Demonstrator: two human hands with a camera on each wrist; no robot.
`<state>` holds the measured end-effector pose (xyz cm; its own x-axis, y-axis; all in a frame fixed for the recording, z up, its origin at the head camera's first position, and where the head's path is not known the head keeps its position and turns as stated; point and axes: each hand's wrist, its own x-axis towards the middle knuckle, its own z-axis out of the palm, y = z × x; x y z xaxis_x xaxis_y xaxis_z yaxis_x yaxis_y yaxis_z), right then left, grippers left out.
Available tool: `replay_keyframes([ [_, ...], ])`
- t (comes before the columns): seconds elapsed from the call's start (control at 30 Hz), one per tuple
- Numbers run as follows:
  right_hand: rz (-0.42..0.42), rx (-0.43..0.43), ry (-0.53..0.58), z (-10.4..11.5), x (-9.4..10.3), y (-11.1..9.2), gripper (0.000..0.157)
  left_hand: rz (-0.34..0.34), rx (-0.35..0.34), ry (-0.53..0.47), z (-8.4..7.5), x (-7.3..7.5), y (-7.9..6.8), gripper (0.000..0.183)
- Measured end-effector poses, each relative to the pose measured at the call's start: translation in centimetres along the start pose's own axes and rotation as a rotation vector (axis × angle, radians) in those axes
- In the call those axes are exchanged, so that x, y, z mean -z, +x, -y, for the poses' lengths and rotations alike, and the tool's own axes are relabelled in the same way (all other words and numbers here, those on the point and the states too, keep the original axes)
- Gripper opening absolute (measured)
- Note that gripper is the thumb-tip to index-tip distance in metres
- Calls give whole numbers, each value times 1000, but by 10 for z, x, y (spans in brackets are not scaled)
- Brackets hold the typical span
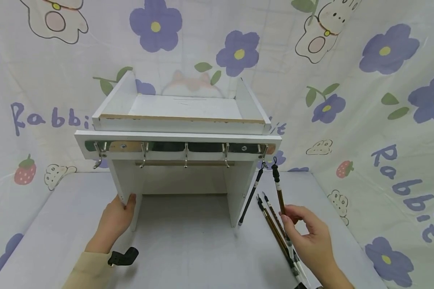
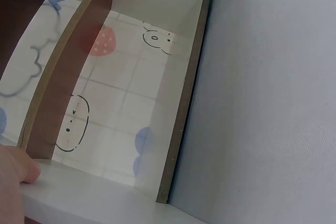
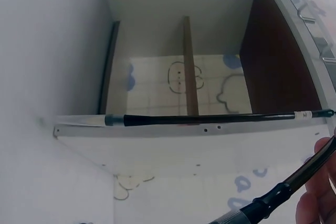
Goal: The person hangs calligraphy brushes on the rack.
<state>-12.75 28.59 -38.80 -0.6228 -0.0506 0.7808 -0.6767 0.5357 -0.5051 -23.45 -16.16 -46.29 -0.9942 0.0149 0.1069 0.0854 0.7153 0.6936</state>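
A white wooden shelf [image 1: 181, 137] stands on the table, with a row of metal hooks [image 1: 186, 154] along its front. My left hand [image 1: 115, 218] grips its left side panel, thumb on the inner face. From the rightmost hook a dark calligraphy brush [image 1: 251, 196] hangs by its loop, slanting, tip down. Just right of it, my right hand [image 1: 309, 233] pinches a brown-handled calligraphy brush [image 1: 279, 192] between thumb and fingers, loop end up near that hook. The right wrist view shows the held brush's dark ferrule [image 3: 268, 203] and the hanging brush [image 3: 210, 119] across the side panel.
Several more brushes [image 1: 275, 228] lie on the white table [image 1: 188, 249] beneath and beside my right hand. An open tray-like top [image 1: 184, 106] forms the shelf's upper part. A patterned cloth [image 1: 199, 32] covers the back and sides.
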Motion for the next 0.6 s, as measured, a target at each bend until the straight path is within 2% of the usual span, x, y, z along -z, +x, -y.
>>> replay_keyframes([
  [0.17, 35, 48, -5, 22, -5, 9, 36, -15, -20, 4, 0, 0, 0, 62],
  [0.33, 82, 57, -10, 19, -10, 7, 38, -18, -23, 2, 1, -1, 0, 63],
  [0.47, 161, -15, -34, 5, -13, 0, 40, -18, -21, 6, 2, -1, 0, 62],
  [0.6, 232, -95, -58, 0, -15, -4, 35, -17, -20, 7, 1, -1, 0, 62],
])
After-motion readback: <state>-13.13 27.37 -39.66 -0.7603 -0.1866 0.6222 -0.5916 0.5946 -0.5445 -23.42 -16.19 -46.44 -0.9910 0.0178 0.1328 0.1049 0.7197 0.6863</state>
